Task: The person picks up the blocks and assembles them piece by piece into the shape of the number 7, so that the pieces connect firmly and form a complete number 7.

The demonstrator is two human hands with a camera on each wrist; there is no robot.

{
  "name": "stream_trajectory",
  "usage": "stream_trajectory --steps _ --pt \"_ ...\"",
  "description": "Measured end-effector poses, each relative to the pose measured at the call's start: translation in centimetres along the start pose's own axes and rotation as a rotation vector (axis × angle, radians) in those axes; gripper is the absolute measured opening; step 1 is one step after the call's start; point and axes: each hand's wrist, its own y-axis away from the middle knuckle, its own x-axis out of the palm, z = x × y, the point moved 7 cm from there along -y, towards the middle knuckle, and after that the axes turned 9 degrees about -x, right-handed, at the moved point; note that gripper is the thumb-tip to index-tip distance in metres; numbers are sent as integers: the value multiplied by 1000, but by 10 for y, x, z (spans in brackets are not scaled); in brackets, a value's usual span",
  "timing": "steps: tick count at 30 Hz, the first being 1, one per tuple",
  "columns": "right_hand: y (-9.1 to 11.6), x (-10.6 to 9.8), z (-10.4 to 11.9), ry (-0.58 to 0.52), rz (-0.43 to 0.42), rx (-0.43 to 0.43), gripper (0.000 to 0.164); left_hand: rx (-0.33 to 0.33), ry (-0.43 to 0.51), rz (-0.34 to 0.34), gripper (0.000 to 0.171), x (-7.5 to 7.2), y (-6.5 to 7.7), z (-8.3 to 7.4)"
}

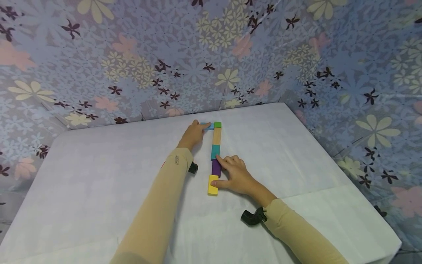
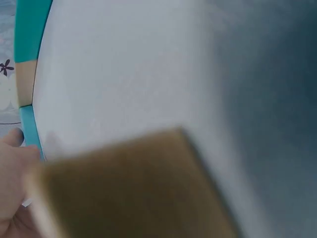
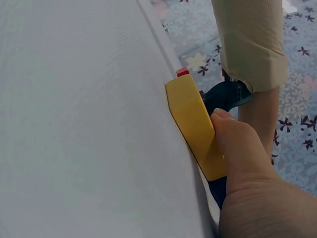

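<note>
A row of small blocks lies on the white cloth. In the head view my left hand (image 1: 193,134) has its forefinger stretched onto a light blue block (image 1: 207,126), which lies crosswise at the far end beside a green block (image 1: 217,124). Towards me follow a plain wooden block (image 1: 217,136), a teal block (image 1: 215,151), a purple block (image 1: 216,167) and a yellow block (image 1: 212,185). My right hand (image 1: 238,176) is spread along the row's right side, forefinger at the teal block and thumb on the yellow one. The right wrist view shows that thumb against the yellow block (image 3: 193,124).
A white cloth (image 1: 108,176) covers the table, whose far edge meets a flower-patterned cloth (image 1: 165,66). A small red piece (image 3: 182,72) shows beyond the yellow block. Black cameras (image 1: 253,217) sit on both wrists. A blurred tan shape (image 2: 133,188) blocks much of the left wrist view.
</note>
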Motion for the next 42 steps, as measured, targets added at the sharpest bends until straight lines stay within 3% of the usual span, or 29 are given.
stream_trajectory --steps 8,12,16,19,24,30,35,42 --pt "-2 2 1 8 11 15 101 88 117 82 46 -14 7 11" --pt "-3 2 1 10 9 22 101 130 171 105 45 -28 15 16" --pt "-3 1 0 12 -3 19 102 166 217 109 45 -43 36 25" --pt "-4 1 0 12 -5 18 103 146 232 146 44 -46 54 37" --pt "-5 2 1 0 3 23 103 118 186 235 49 -40 86 60" --pt "-6 2 2 -1 -1 23 103 205 74 262 61 -28 113 69" --pt "-7 3 2 -2 -16 12 102 267 25 219 54 -26 119 67" --pt "-7 2 3 -1 -21 8 102 192 97 215 49 -30 109 66"
